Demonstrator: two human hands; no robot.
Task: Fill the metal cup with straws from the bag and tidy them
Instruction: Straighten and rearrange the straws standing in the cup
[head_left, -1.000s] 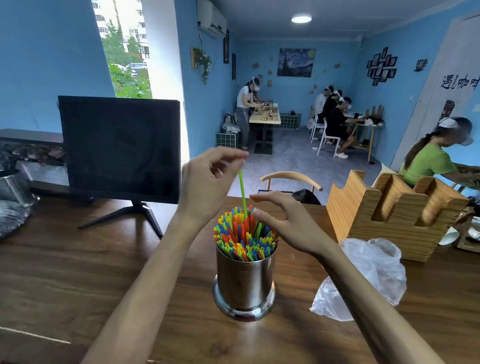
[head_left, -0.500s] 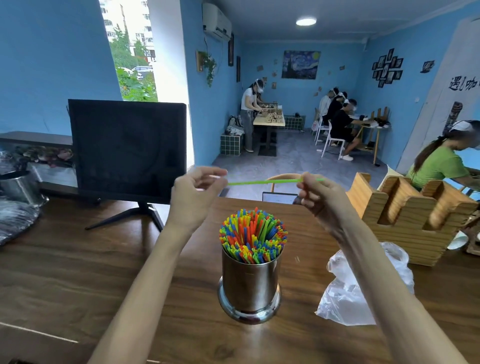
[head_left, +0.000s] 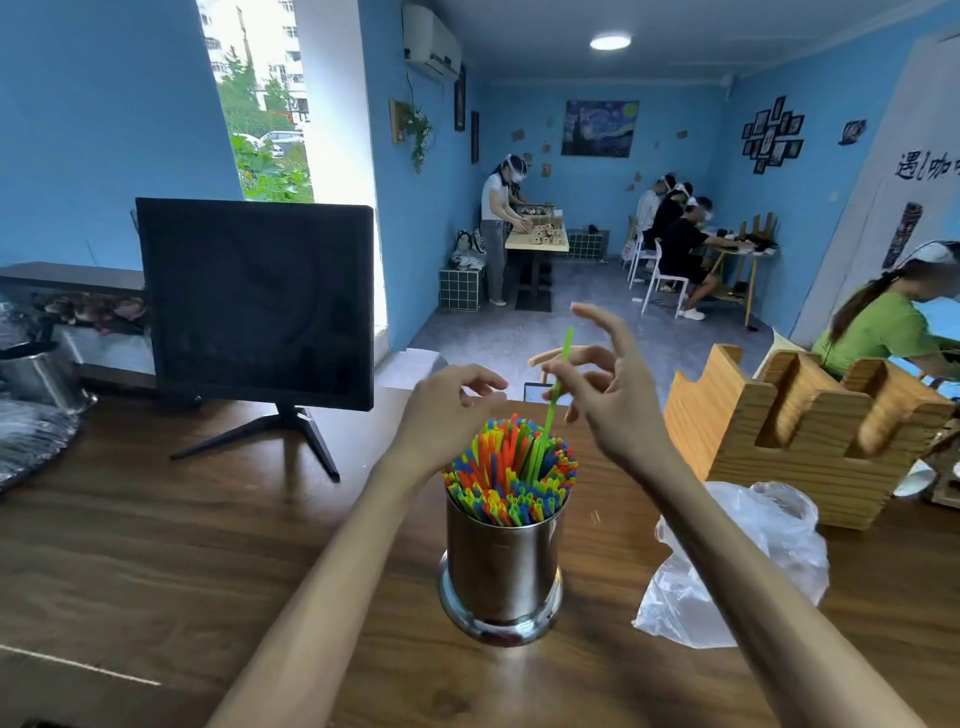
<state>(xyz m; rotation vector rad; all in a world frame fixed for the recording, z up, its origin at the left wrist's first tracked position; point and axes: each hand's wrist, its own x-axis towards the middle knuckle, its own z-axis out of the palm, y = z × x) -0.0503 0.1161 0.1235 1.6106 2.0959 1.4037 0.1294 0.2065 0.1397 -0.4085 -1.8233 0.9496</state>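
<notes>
A shiny metal cup (head_left: 503, 566) stands on the wooden table (head_left: 156, 545), packed with colourful straws (head_left: 511, 475). One green straw (head_left: 557, 387) sticks up out of the bundle, its lower end among the others. My right hand (head_left: 602, 387) pinches this straw near its upper part, other fingers spread. My left hand (head_left: 447, 410) hovers just left of and above the straws, fingers loosely curled, holding nothing. A crumpled clear plastic bag (head_left: 737, 566) lies on the table to the right of the cup.
A black monitor (head_left: 257, 301) on a stand is at the back left. A wooden holder (head_left: 800, 431) sits at the right behind the bag. A metal pot (head_left: 36, 374) stands at the far left. People work at tables in the blue room beyond.
The green straw, held level between both hands half a second ago, now stands upright with its tip in the cup. My left hand has let go of it and dropped toward the straws.
</notes>
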